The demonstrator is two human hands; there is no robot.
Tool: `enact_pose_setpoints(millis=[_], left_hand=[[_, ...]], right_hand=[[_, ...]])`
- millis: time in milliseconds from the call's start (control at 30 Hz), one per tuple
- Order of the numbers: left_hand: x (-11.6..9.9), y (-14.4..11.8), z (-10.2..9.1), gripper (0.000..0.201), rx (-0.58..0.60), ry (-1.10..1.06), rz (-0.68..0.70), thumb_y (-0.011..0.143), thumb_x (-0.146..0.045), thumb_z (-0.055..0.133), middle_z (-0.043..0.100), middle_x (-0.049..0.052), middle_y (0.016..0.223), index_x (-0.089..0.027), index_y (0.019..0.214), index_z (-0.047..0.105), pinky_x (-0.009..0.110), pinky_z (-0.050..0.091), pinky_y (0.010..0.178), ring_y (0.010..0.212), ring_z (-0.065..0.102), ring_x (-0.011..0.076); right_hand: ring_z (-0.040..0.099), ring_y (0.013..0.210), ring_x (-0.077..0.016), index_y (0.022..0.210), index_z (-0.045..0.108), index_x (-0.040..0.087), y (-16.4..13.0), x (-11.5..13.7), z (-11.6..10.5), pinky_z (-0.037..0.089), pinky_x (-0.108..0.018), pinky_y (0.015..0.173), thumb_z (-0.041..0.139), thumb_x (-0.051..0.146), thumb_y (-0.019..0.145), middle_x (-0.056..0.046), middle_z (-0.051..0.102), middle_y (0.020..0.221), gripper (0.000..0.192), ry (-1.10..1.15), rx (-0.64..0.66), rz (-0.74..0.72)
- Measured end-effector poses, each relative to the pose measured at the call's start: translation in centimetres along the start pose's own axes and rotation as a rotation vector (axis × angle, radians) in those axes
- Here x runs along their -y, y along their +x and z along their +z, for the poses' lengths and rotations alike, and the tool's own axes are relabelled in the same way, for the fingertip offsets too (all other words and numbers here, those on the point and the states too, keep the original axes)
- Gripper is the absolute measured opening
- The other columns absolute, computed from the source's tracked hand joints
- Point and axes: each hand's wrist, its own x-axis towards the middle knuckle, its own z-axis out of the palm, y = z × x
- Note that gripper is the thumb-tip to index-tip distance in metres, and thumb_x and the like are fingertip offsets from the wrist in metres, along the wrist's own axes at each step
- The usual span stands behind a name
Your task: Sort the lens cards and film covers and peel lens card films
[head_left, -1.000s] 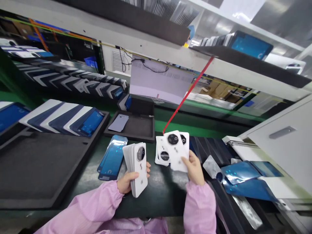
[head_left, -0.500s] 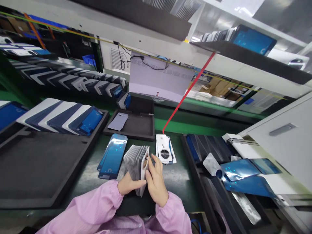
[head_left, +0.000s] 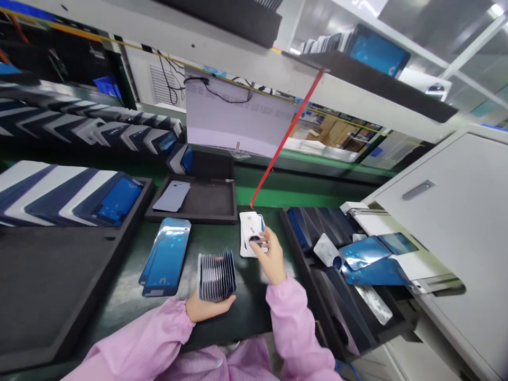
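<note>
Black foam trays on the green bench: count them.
3 black foam trays: one large at near left, one smaller at centre back holding a grey phone back cover, one at right. Others may be hidden.

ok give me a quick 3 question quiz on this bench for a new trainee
1. True or false: the left hand holds a fanned stack of white cards.
2. What do the right hand fingers touch? A) the white pile on the mat B) the blue film sheets C) the grey back cover
3. Which thing lies in the small black tray?

Key: 1 true; 2 A; 3 the grey back cover.
</note>
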Motion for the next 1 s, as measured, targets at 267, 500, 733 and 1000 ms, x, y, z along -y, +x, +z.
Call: enact_pose_setpoints(millis=[267,500,733,1000], left_hand=[[0.5,0.4,-0.7,0.042,-0.196,0.368,0.111,0.060,-0.031,0.070,0.060,0.009,0.110,-0.022,0.100,0.059,0.057,0.022,0.110,0.114,0.049,0.0333],[0.6,0.2,-0.6,0.045,-0.198,0.342,0.091,0.059,-0.032,0.072,0.060,0.008,0.114,-0.025,0.103,0.060,0.054,0.022,0.111,0.115,0.048,0.0332],[0.5,0.3,-0.5,0.045,-0.188,0.332,0.100,0.058,-0.034,0.073,0.062,0.006,0.112,-0.025,0.101,0.061,0.052,0.024,0.111,0.118,0.048,0.0327],[2.8,-0.1,-1.9,0.046,-0.131,0.513,0.121,0.071,-0.039,0.063,0.058,0.006,0.115,-0.025,0.114,0.053,0.051,0.030,0.108,0.115,0.051,0.0299]], right_hand=[[0.045,0.107,-0.0370,0.124,0.051,0.010,4.0,-1.4,2.0,0.037,-0.046,0.089,0.078,0.054,0.055,-0.022,0.050,0.121,0.086,-0.638,0.230,0.088],[0.059,0.091,-0.0235,0.111,0.061,0.013,4.3,-1.9,-0.9,0.043,-0.031,0.081,0.068,0.029,0.066,-0.010,0.064,0.104,0.049,-0.513,0.337,0.067],[0.064,0.088,-0.0221,0.109,0.063,0.015,3.3,-1.7,-2.7,0.046,-0.029,0.080,0.049,0.008,0.074,-0.010,0.069,0.100,0.038,-0.453,0.233,0.094],[0.064,0.101,-0.0208,0.109,0.064,0.021,1.2,-3.1,-2.6,0.046,-0.030,0.091,0.071,0.024,0.073,-0.005,0.068,0.109,0.037,-0.336,0.114,0.146]])
